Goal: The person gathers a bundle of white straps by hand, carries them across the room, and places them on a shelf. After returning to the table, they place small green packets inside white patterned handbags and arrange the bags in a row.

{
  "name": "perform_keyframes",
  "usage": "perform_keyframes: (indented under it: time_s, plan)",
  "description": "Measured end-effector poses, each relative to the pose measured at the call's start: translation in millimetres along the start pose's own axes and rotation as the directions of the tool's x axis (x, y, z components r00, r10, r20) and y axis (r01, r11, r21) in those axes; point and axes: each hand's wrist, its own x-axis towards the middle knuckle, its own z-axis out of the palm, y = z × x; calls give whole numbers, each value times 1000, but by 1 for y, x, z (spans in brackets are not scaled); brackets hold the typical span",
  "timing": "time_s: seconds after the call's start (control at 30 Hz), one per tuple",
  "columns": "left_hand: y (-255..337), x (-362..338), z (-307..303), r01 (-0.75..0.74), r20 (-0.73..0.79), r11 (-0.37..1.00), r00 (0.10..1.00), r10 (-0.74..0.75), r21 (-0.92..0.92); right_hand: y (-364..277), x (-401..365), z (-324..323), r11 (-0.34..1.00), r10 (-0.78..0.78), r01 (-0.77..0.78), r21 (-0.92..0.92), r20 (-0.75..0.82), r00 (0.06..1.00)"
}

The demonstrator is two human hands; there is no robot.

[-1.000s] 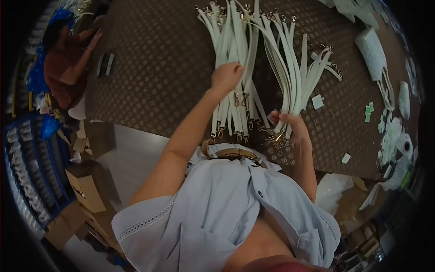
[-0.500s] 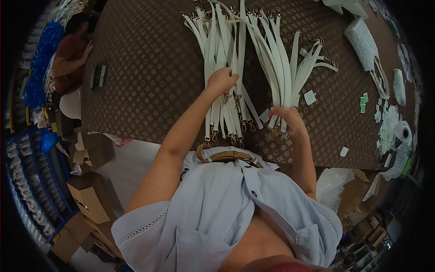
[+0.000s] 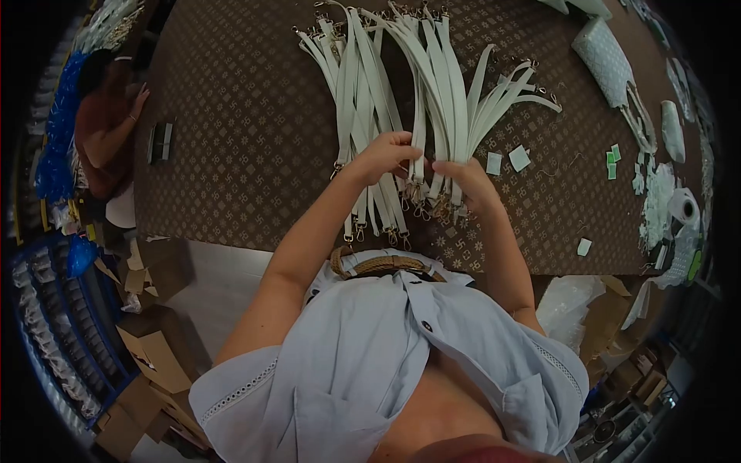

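Observation:
Many long white straps with gold-coloured clasps lie on the brown patterned table. In my right hand [image 3: 472, 184] is the near end of a bunch of white straps [image 3: 446, 100], which fans out away from me. My left hand [image 3: 387, 157] is closed on a few other white straps [image 3: 417, 166] right beside that bunch, their clasps hanging just below my fingers. To the left, partly under my left wrist, a further pile of white straps [image 3: 356, 96] stretches from the far side toward the near edge.
A white quilted bag [image 3: 603, 62] lies at the far right. White paper tags [image 3: 519, 158] and green-white labels [image 3: 612, 162] are scattered on the right. A roll [image 3: 682, 204] sits near the right edge. A co-worker [image 3: 108, 127] is at the table's left; cardboard boxes [image 3: 158, 347] stand below.
My left hand has moved right and slightly down with straps from the left pile, bringing them against the right bunch. My right hand has shifted a little left and up with its bunch.

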Motion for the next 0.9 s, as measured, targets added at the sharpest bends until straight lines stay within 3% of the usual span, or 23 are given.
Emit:
perform_keyframes:
  time_s: [0.13, 0.33, 0.4, 0.57, 0.6, 0.63, 0.7, 0.77, 0.8, 0.87, 0.9]
  plan:
    - [-1, -2, 8, -102, -73, 993, 993, 98, -52, 4, 5, 9, 994, -26, 18, 109, 70, 997]
    - [0, 2, 18, -152, -75, 977, 987, 142, -148, 15, 13, 4, 957, 95, -129, 259, 139, 986]
    - [-7, 6, 25, -212, -158, 964, 969, 187, -159, 21, 13, 5, 867, 98, -177, 467, 188, 977]
    - [-17, 8, 30, -220, -218, 973, 955, 201, -66, 28, 17, 0, 859, 113, -192, 474, 191, 975]
    - [-18, 8, 27, -388, -347, 907, 838, 420, 161, 29, 18, -3, 866, 104, -194, 460, 214, 971]
    - [-19, 7, 21, -490, -409, 776, 662, 628, 398, 30, 19, -5, 873, 97, -197, 446, 237, 967]
    - [-19, 3, -28, -146, -579, 712, 481, 658, 687, 24, 11, -5, 883, 38, -126, 453, 198, 980]
    - [-25, -2, -59, 271, -696, 659, 459, 553, 702, 17, 3, 1, 868, -2, -44, 494, 93, 996]
    - [-26, -7, -69, 275, -697, 658, 459, 551, 701, 20, 5, -2, 867, 1, -48, 495, 96, 995]
    - [-22, -13, -80, 361, -676, 697, 696, 241, 620, 23, 10, -10, 934, 59, -99, 344, 127, 990]
    - [-19, -14, -80, 357, -674, 697, 698, 243, 621, 22, 10, -10, 934, 57, -96, 344, 124, 991]
